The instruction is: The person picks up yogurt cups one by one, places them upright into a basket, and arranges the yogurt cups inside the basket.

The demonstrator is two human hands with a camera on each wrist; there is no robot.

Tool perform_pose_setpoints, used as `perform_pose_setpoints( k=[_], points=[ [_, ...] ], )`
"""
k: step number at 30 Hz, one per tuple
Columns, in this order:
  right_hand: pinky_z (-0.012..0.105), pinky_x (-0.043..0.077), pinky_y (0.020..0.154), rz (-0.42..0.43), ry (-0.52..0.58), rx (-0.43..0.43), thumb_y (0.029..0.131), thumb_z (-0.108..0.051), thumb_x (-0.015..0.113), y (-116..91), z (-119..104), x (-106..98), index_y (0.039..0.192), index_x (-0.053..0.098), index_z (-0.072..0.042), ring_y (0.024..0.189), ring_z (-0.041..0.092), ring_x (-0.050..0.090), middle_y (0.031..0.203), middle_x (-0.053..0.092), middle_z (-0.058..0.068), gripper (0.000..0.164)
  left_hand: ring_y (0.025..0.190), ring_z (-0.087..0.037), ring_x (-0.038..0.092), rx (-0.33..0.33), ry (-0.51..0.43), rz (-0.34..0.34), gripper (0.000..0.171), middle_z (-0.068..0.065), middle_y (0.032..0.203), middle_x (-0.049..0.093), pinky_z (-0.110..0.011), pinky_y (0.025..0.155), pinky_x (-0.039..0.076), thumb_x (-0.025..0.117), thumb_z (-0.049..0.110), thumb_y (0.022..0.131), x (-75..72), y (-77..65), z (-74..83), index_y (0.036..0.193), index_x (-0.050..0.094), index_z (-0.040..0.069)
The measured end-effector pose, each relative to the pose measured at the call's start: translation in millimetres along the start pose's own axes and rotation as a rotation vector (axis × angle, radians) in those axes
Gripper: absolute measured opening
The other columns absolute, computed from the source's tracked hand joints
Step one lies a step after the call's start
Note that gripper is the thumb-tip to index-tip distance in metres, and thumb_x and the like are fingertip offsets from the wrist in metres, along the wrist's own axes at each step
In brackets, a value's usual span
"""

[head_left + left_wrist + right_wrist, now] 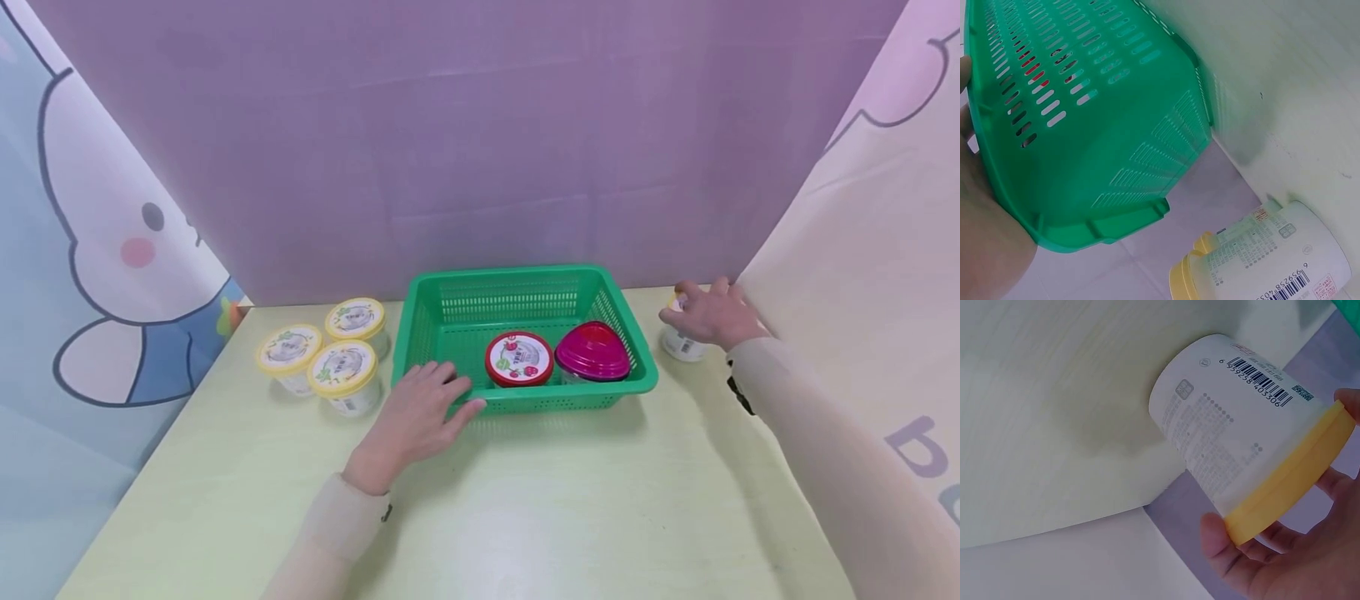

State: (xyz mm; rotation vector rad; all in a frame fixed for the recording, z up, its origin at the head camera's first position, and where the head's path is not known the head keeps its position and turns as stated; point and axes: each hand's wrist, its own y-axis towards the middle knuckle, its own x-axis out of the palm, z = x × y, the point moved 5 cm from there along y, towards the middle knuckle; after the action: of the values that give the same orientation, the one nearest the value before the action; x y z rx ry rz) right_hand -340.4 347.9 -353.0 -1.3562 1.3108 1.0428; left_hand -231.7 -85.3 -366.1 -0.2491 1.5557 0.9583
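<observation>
At the right edge of the table, my right hand (712,315) grips a white tub with a yellow lid (1235,431) from above. Its thumb and fingers are spread around the lid's rim, and the tub's base is at the tabletop. My left hand (420,412) holds the front left rim of a green plastic basket (525,402), fingers over the edge and thumb along the front. Inside the basket sit a tub with a red lid (519,359) showing fruit pictures and a rounded-triangular container with a magenta lid (594,352).
Left of the basket stand three more yellow-lidded tubs (343,368) in a close group. A purple backdrop (495,150) rises right behind the basket, and printed cloth walls (127,217) close off both sides. The pale tabletop (540,508) stretches toward me.
</observation>
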Motion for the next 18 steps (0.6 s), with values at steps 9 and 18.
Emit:
perform_pose_setpoints(
  k=[9,18],
  points=[
    [0.068,0.044,0.071,0.05,0.01,-0.067,0.096,-0.049,0.041,-1,-27,-16,0.145,0.041,-0.008,0.114,0.059,0.03,0.121,0.034,0.038,0.064,0.087,-0.024,0.057,0.026,0.007,0.04,0.033,-0.005,0.095,0.061,-0.04,0.08,0.048,0.062,0.039,0.1,-0.8,-0.9,-0.3,0.105,0.074,0.008],
    [0.061,0.044,0.065,0.057,0.026,-0.087,0.096,-0.046,0.039,-4,-49,-29,0.145,0.041,-0.009,0.109,0.053,0.031,0.117,0.034,0.033,0.061,0.083,-0.022,0.055,0.055,0.026,0.043,0.032,-0.003,0.091,0.059,-0.036,0.076,0.046,0.06,0.038,0.1,0.5,0.0,-0.9,0.104,0.073,0.009]
  ],
)
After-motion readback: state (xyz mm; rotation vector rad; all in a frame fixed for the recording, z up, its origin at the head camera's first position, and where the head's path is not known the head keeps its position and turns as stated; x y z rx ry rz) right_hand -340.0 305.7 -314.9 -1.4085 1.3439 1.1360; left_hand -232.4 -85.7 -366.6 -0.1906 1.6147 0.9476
